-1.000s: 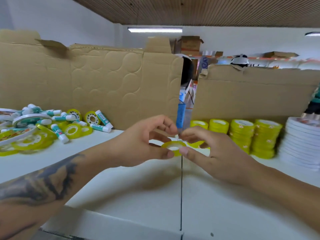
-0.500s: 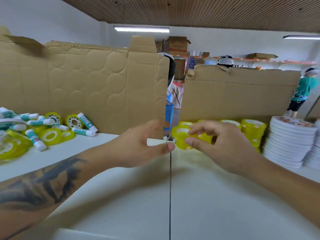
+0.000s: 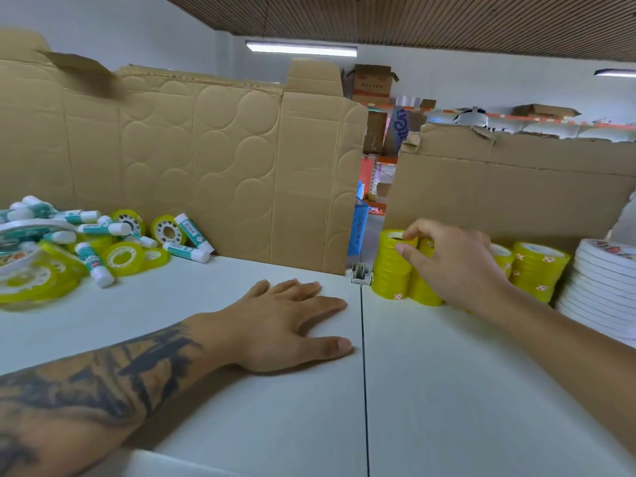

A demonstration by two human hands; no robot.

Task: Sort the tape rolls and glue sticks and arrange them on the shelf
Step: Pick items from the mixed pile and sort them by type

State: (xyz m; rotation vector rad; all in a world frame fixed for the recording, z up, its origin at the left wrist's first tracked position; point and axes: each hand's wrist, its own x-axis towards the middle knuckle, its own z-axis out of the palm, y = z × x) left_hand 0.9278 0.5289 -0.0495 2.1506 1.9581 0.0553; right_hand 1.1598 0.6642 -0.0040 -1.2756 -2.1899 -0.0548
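A mixed pile of yellow tape rolls (image 3: 124, 258) and white-and-teal glue sticks (image 3: 187, 251) lies at the left of the white shelf (image 3: 447, 390). Stacks of yellow tape rolls (image 3: 392, 270) stand in a row at the right, against the cardboard. My right hand (image 3: 454, 266) is over the leftmost stack, thumb and forefinger pinching its top roll (image 3: 394, 235). My left hand (image 3: 292, 325) lies flat on the shelf with fingers spread, holding nothing.
Cardboard walls (image 3: 223, 160) back the shelf, with a gap between them. A stack of wide white tape rolls (image 3: 599, 290) stands at the far right. A seam (image 3: 363, 373) and small metal bracket (image 3: 361, 274) divide the shelf. More large rolls (image 3: 31, 232) sit at far left.
My right hand carried the yellow roll from between both hands to the top of the leftmost stack. My left hand let go and dropped flat onto the shelf.
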